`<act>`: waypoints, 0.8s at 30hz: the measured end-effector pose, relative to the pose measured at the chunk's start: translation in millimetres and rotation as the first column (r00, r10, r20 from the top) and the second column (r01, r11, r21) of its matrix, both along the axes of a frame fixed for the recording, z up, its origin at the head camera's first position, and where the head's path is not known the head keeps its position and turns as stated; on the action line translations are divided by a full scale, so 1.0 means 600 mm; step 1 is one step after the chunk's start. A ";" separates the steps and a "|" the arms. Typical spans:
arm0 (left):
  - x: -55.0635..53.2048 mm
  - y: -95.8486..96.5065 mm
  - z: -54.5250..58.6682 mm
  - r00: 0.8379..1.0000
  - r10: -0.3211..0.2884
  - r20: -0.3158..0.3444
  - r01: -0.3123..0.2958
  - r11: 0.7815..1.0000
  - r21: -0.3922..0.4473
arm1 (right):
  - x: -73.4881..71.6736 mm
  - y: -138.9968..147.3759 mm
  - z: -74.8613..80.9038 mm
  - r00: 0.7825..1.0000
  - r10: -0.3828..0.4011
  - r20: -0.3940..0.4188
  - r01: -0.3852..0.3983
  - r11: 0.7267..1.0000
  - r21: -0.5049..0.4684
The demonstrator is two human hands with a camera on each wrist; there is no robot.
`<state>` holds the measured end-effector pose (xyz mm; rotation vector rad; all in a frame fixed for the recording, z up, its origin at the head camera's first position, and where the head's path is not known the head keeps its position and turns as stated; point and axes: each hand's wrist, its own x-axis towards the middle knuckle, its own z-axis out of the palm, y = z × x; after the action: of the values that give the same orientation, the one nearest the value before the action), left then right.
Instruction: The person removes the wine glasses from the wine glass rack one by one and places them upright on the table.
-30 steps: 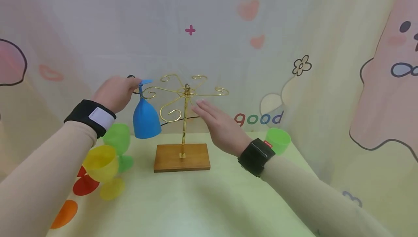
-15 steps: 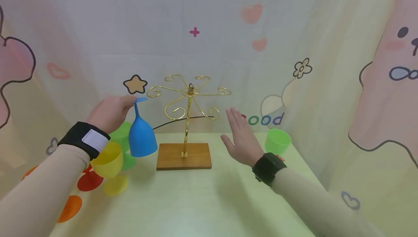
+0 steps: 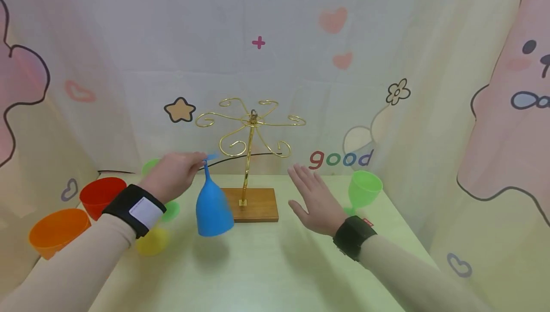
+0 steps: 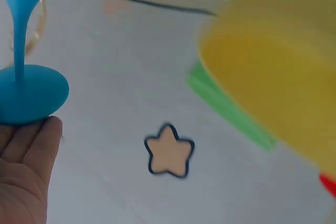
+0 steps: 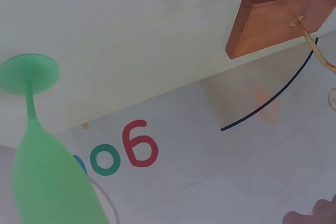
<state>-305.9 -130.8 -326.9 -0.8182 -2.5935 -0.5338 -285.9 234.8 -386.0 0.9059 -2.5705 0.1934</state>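
My left hand (image 3: 176,174) grips a blue plastic goblet (image 3: 214,209) near its foot. The goblet hangs upside down, slightly tilted, above the table and in front of the left part of a wooden base. That base (image 3: 258,205) carries a gold stand (image 3: 248,159) with several curled arms, and no goblet hangs on them. In the left wrist view, fingers (image 4: 42,150) lie against the goblet's blue foot (image 4: 37,95). To the right of the stand, my right hand (image 3: 318,204) is held up with straight fingers, touching nothing. A green goblet (image 3: 364,188) stands beyond it.
Left of the stand are a red goblet (image 3: 100,195), an orange goblet (image 3: 60,231), a yellow goblet's foot (image 3: 153,241) and a green goblet (image 3: 150,165), partly hidden by my left arm. A printed curtain (image 3: 283,78) hangs behind the table (image 3: 258,269).
The left hand has brought the blue goblet away from the stand's left hook, down and to the right. My right hand has drawn back from the stand, rightward and lower.
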 end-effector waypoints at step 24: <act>0.087 0.100 -0.271 0.346 -0.443 0.827 -0.594 0.578 0.559 | 0.045 -0.018 0.031 0.982 0.188 -0.004 -0.188 0.982 0.009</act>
<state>-253.9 -70.9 -489.3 0.1682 -2.5040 -2.6606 -258.9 224.0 -367.6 1.1516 -2.4813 0.2338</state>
